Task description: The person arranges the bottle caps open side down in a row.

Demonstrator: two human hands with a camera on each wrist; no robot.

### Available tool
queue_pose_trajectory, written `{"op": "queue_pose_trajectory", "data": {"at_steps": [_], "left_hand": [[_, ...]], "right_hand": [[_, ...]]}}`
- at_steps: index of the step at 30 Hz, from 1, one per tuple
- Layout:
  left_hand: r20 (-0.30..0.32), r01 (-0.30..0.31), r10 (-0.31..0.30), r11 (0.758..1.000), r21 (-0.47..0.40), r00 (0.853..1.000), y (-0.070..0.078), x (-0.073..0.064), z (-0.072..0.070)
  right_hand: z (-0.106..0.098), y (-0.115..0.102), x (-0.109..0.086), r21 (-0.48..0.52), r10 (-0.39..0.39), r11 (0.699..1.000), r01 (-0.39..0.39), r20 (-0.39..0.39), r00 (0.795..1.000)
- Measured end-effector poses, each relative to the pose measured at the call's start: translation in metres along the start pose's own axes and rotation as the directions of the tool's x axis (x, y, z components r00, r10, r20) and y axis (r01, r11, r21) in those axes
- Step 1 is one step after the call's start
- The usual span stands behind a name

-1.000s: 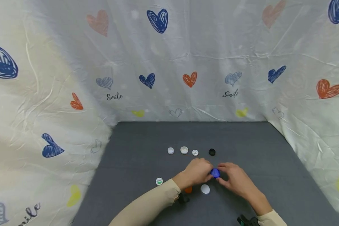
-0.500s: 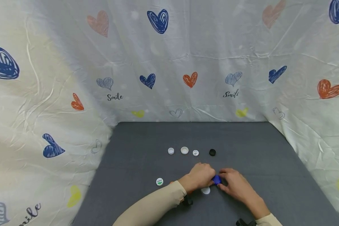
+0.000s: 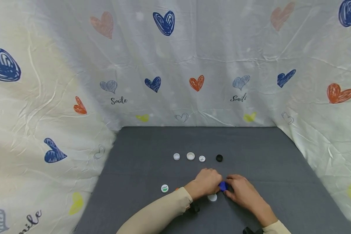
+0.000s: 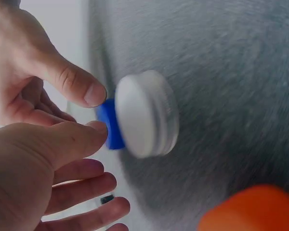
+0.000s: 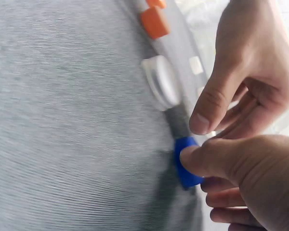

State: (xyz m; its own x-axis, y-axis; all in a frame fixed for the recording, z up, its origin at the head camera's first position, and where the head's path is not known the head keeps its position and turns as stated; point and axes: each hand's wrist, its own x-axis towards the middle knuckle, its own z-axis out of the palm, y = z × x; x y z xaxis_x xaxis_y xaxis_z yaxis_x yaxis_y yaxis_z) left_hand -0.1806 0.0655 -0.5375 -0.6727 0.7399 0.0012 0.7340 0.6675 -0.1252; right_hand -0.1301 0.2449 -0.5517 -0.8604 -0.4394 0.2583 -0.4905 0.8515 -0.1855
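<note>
Crowded fingers, tiny cap, plenty of room for a fumble
So on the grey desk (image 3: 251,143), the left sleeve (image 3: 158,211) mostly blocks the orange piece (image 4: 253,211) from the head view, so that could get knocked blind. The right hand (image 3: 245,193) is pinching the blue cap (image 3: 223,186), thumb on one side, fingers behind; the left hand (image 3: 206,182) crowds in with its thumb by the cap, but I can't tell if it's touching. Hands that close might bump and jar the pinch. The white cap (image 4: 137,115) sits just beside them, easy to shove with a knuckle. And the blue cap could skid out if the thumb's off-centre.
</note>
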Motion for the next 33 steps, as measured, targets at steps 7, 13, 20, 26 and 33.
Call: {"op": "queue_pose_trajectory", "data": {"at_steps": [7, 13, 20, 26, 33], "left_hand": [[-0.06, 0.054, -0.056, 0.998, -0.035, 0.997, -0.029, -0.01, -0.016], [-0.072, 0.102, -0.11, 0.989, -0.106, 0.991, -0.056, -0.022, -0.032], [-0.052, 0.162, -0.174, 0.971, -0.176, 0.983, -0.085, -0.04, -0.042], [-0.065, 0.228, -0.246, 0.951, -0.207, 0.967, -0.112, -0.056, -0.046], [-0.048, 0.314, -0.334, 0.919, -0.237, 0.941, -0.143, -0.076, -0.042]], "right_hand": [[-0.017, -0.004, 0.028, -0.016, -0.023, 1.0, 0.024, 0.022, 0.999], [-0.025, -0.008, 0.052, -0.014, -0.067, 0.998, 0.067, 0.011, 0.998], [-0.028, -0.015, 0.078, -0.009, -0.142, 0.99, 0.141, -0.005, 0.99], [-0.025, -0.023, 0.101, -0.001, -0.186, 0.983, 0.186, -0.004, 0.983], [-0.022, -0.037, 0.127, -0.032, -0.225, 0.974, 0.225, 0.014, 0.974]]}}
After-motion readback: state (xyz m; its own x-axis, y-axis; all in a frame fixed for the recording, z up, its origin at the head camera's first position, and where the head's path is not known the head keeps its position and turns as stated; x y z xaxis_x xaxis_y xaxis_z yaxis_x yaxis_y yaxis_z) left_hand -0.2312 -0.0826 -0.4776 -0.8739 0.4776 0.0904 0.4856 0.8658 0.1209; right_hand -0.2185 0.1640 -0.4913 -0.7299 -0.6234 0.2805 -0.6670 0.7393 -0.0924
